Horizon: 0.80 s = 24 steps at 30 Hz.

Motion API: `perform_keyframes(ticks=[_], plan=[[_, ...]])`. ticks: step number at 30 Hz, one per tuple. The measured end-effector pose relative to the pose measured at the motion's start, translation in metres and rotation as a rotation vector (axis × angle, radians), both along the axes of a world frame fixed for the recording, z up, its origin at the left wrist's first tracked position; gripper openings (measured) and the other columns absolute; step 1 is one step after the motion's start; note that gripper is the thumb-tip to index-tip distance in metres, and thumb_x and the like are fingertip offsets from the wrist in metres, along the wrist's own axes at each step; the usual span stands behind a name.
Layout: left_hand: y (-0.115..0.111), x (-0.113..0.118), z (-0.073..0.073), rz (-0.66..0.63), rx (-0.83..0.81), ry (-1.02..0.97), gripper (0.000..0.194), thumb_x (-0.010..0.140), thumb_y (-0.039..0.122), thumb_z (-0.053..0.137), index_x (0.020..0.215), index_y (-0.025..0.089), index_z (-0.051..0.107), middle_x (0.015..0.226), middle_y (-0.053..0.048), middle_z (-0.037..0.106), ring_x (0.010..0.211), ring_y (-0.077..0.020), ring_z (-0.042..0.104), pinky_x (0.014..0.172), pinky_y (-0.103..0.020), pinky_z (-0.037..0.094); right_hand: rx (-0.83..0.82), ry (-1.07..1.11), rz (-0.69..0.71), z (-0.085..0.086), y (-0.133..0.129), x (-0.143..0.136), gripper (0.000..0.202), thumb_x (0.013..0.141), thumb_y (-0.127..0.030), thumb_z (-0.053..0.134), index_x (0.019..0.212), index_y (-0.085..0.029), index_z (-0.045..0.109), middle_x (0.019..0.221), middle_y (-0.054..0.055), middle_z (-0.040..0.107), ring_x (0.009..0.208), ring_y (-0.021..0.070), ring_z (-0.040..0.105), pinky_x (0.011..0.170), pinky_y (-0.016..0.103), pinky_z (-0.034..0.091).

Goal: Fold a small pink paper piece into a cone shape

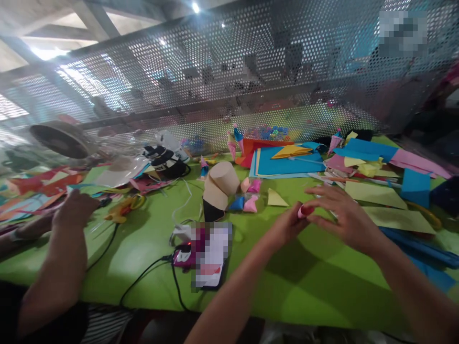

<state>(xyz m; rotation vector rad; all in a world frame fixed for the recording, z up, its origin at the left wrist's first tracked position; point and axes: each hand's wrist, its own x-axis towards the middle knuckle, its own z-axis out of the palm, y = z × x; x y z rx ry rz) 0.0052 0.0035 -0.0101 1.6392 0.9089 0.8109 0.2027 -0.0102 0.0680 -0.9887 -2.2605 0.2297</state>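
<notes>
Left hand [286,224] pinching small pink paper roll [301,213] at its fingertips; right hand [339,215] just beside roll, fingers spread loosely (contact unclear). Yellow paper triangle [276,198] just beyond left hand.

Four paper cones [239,139], four small folded pieces [250,204]
Relative to the tan roll [225,177]: cones behind and to both sides, folded pieces just right, then one yellow triangle [277,198], one pink tube [301,212]; left, one glue gun [118,209], one fan [68,140].
</notes>
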Motion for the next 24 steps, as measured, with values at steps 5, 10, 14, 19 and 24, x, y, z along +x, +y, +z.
perform_keyframes(ticks=[5,10,14,19,24], plan=[[-0.006,0.0,0.009,-0.081,-0.06,-0.007,0.029,0.094,0.045,0.063,0.099,0.02,0.051,0.085,0.001,0.048,0.077,-0.012,0.045,0.072,-0.024,0.043,-0.064,0.222,-0.088,-0.003,0.009,0.009,0.019,0.095,-0.038,0.066,0.107,-0.026,0.074,0.108,0.007,0.075,0.106,0.0268,0.069,0.095,0.045,0.054],[-0.008,0.0,0.011,-0.157,0.006,0.063,0.026,0.094,0.043,0.063,0.106,0.02,0.059,0.086,0.0,0.056,0.081,-0.0151,0.051,0.077,-0.027,0.046,-0.178,0.127,0.036,-0.004,0.009,0.001,0.009,0.091,-0.028,0.069,0.092,-0.024,0.076,0.089,0.003,0.075,0.088,0.0226,0.069,0.082,0.038,0.053],[-0.008,-0.002,0.015,-0.184,0.049,0.162,0.026,0.095,0.044,0.061,0.097,0.017,0.063,0.085,-0.001,0.06,0.08,-0.0166,0.054,0.077,-0.028,0.046,-0.217,0.08,0.046,0.001,0.004,-0.004,0.014,0.092,-0.025,0.067,0.081,-0.024,0.076,0.078,0.001,0.073,0.079,0.0195,0.067,0.074,0.034,0.049],[-0.009,-0.004,0.021,-0.149,0.042,0.21,0.029,0.095,0.045,0.06,0.102,0.017,0.063,0.089,-0.001,0.064,0.082,-0.0167,0.056,0.08,-0.028,0.046,-0.232,0.133,-0.019,0.001,0.01,0.01,0.027,0.1,-0.037,0.057,0.085,-0.024,0.076,0.082,0.001,0.076,0.079,0.0192,0.068,0.072,0.032,0.05],[-0.007,-0.004,0.018,-0.06,-0.037,0.123,0.034,0.093,0.048,0.064,0.104,0.016,0.066,0.094,-0.002,0.067,0.086,-0.0172,0.058,0.082,-0.029,0.046,-0.069,0.006,-0.603,0.001,0.066,0.062,0.036,0.1,-0.047,0.051,0.102,-0.023,0.078,0.106,0.008,0.079,0.095,0.0275,0.071,0.077,0.034,0.05]])
